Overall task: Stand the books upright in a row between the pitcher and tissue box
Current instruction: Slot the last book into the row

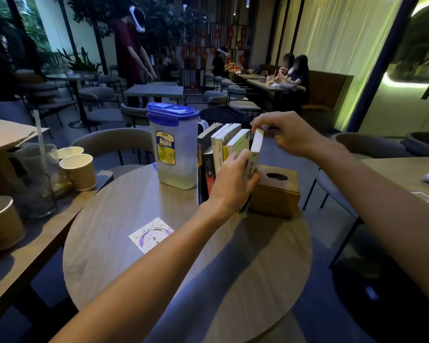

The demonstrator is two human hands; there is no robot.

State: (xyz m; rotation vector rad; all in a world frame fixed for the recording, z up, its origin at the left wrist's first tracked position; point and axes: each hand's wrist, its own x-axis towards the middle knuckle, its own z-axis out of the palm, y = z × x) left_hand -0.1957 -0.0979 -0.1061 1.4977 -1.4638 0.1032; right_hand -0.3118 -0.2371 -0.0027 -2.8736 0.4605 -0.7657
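On the round wooden worktop [139, 204] a clear plastic pitcher with a blue lid and a yellow "Aqua" label [175, 147] stands at the far side, and a square wooden tissue box with an oval slot in its top [278, 191] sits to its right. Between them stands a row of paperback books [221, 149], spines facing the camera, tops leaning slightly to the right; the leftmost dark-covered book is just beside the pitcher's handle.

The last book in the row, a white paperback with dark lettering down its spine [255, 154], is nearly upright, right next to the tissue box. Both hands are on it. The left hand [233, 180] is curled around the lower spine from the front, fingers closed on the book and covering the bottoms of the neighbouring books. The right hand [282, 133] comes in from the right, above the tissue box, and pinches the top corner of the same white book between thumb and fingertips. Whether the book's foot rests on the worktop cannot be told, since the left hand hides it.

Nearer the camera on the worktop lies a small square paper coaster with a blue-purple drawing [151, 234], well apart from the books. On the neighbouring table at the left stand brown paper cups [78, 169] and a glass jar with a straw [39, 164].
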